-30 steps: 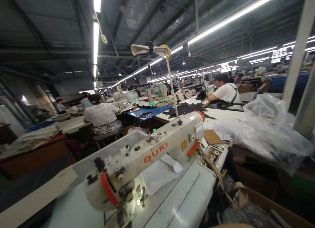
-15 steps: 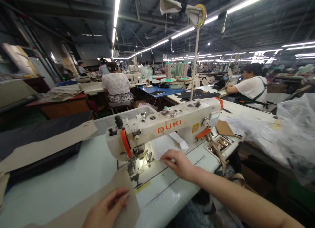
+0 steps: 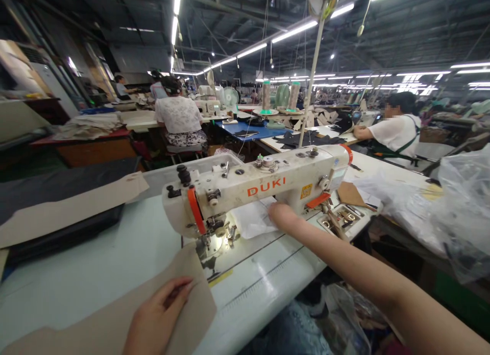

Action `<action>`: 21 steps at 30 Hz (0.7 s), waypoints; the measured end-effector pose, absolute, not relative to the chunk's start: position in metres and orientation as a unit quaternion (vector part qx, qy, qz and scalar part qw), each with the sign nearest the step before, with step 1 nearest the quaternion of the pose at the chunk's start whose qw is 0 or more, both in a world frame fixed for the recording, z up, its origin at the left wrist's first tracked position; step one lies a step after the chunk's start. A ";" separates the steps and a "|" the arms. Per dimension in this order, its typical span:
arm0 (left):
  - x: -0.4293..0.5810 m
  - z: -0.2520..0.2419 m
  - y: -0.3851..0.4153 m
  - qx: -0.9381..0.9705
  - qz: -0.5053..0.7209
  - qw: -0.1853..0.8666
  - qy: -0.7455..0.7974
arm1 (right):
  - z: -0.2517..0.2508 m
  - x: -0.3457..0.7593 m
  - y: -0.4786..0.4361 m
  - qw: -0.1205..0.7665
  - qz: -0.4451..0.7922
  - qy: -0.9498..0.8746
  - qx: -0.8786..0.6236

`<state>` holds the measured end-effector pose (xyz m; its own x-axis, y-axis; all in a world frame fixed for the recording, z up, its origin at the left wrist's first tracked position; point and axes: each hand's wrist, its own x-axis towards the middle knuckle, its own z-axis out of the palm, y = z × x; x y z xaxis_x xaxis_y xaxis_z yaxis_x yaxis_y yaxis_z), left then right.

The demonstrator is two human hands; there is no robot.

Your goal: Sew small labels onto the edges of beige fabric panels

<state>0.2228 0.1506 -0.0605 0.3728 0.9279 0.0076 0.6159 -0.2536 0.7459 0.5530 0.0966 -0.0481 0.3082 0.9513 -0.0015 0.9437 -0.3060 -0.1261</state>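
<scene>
The left hand [image 3: 155, 319] lies flat, fingers spread, pressing on a tan pattern sheet [image 3: 115, 322] that rests on the white sewing table [image 3: 95, 273], its corner just short of the needle area of the DUKI sewing machine [image 3: 260, 189]. The sheet looks thin, light and fairly stiff, like card; it likely slides easily on the smooth top, so flat palm pressure near the leading corner suits it. The right hand [image 3: 281, 214] reaches under the machine arm, touching a white fabric piece [image 3: 250, 219]; whether its fingers are closing cannot be told. That fabric appears soft and limp, best pinched at an edge.
</scene>
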 end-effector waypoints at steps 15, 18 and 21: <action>0.222 -0.066 0.149 0.749 0.248 0.360 0.497 | -0.029 0.534 0.068 0.375 0.178 -0.511 -0.753; 0.223 -0.067 0.148 0.743 0.255 0.371 0.495 | -0.027 0.517 0.052 0.541 0.358 -0.403 -0.646; 0.223 -0.065 0.147 0.743 0.259 0.375 0.489 | -0.024 0.501 0.039 0.661 0.551 -0.212 -0.463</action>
